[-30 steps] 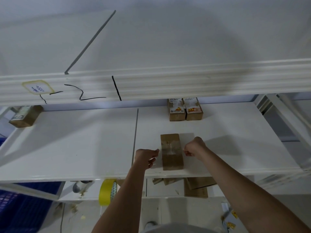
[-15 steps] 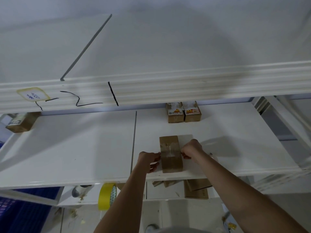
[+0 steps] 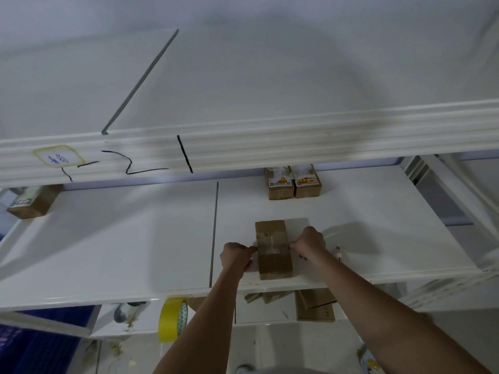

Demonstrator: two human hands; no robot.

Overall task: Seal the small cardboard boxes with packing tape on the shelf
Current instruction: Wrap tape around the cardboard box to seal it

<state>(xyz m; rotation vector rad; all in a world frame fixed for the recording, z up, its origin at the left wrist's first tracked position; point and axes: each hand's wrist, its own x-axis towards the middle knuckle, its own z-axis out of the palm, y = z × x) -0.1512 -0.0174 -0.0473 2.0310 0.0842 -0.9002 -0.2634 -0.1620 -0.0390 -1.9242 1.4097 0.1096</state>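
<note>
A small brown cardboard box (image 3: 273, 252) lies lengthwise near the front edge of the white shelf (image 3: 135, 238). A strip of clear tape (image 3: 272, 242) runs across its top. My left hand (image 3: 235, 255) pinches the strip's left end against the box's left side. My right hand (image 3: 309, 240) pinches the right end against the box's right side. A yellow roll of packing tape (image 3: 172, 319) stands on edge on the lower shelf, below and to the left of the box.
Two labelled small boxes (image 3: 294, 182) stand side by side at the back of the shelf. Another box (image 3: 33, 202) sits at the far left. The upper shelf's edge (image 3: 243, 147) overhangs above. Flattened cardboard (image 3: 314, 303) lies on the lower shelf. A blue crate (image 3: 32, 344) is lower left.
Both hands have closed in toward the box, from slightly apart from its sides to touching them, bringing the tape ends down. The box has not moved.
</note>
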